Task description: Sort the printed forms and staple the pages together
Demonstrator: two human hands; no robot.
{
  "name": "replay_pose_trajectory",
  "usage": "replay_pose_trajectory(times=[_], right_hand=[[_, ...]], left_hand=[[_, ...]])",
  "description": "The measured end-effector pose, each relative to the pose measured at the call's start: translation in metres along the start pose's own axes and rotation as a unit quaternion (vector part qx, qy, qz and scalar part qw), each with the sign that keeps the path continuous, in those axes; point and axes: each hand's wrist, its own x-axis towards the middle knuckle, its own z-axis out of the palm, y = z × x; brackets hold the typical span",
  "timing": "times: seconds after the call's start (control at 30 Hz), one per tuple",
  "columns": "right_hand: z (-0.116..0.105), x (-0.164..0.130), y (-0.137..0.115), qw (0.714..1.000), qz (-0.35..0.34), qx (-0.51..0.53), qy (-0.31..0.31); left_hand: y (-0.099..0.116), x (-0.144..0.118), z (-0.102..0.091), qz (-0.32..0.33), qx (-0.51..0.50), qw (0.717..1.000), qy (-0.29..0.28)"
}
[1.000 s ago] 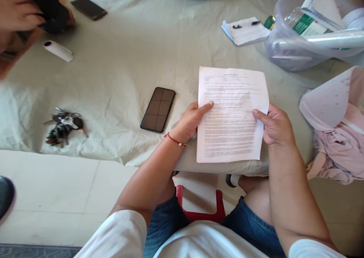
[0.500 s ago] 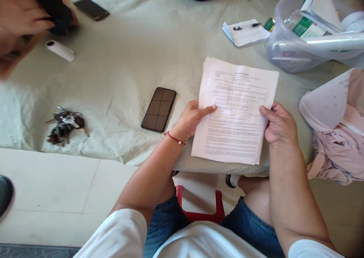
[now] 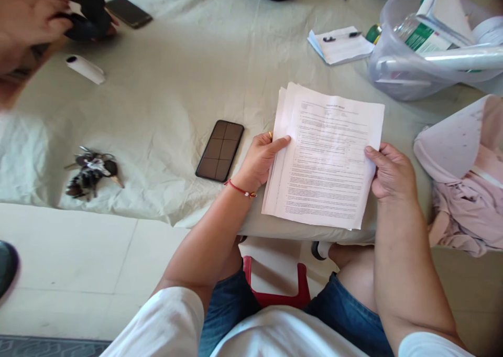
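A stack of printed sheets (image 3: 326,163) is held between my two hands, over the near edge of the cloth-covered table. My left hand (image 3: 262,158) grips the stack's left edge, thumb on top and fingers underneath. On the opposite edge, my right hand (image 3: 393,171) pinches the paper with its thumb over the front. The sheets are slightly fanned, with lower pages showing at the left. Just left of my left hand lies a dark smartphone (image 3: 220,150). The fingers beneath the paper are partly hidden.
A bunch of keys (image 3: 92,172) and a white roll (image 3: 85,69) lie left. Another person's hand (image 3: 39,16) is near a second phone (image 3: 129,12). To the right are a notepad with a pen (image 3: 346,46), a filled plastic basket (image 3: 408,76) and pink cloth (image 3: 467,205).
My left thumb has slid back toward the left edge, and my right hand has shifted slightly right. The sheets are fanned a little more at the left. The other person's hand has moved.
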Motion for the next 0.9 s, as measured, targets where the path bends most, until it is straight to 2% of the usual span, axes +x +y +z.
replay_pose_trajectory(times=[0.37, 0.63, 0.9], right_hand=[[-0.013, 0.014, 0.010, 0.999, -0.051, -0.008, -0.009], [-0.005, 0.009, 0.002, 0.999, -0.044, 0.016, 0.026], [0.000, 0.007, -0.002, 0.997, -0.046, 0.030, 0.060]], left_hand=[[0.001, 0.003, -0.003, 0.001, -0.008, 1.000, -0.024], [-0.001, 0.007, -0.010, 0.006, -0.007, 1.000, -0.012], [-0.002, 0.005, -0.005, 0.007, -0.012, 1.000, -0.024]])
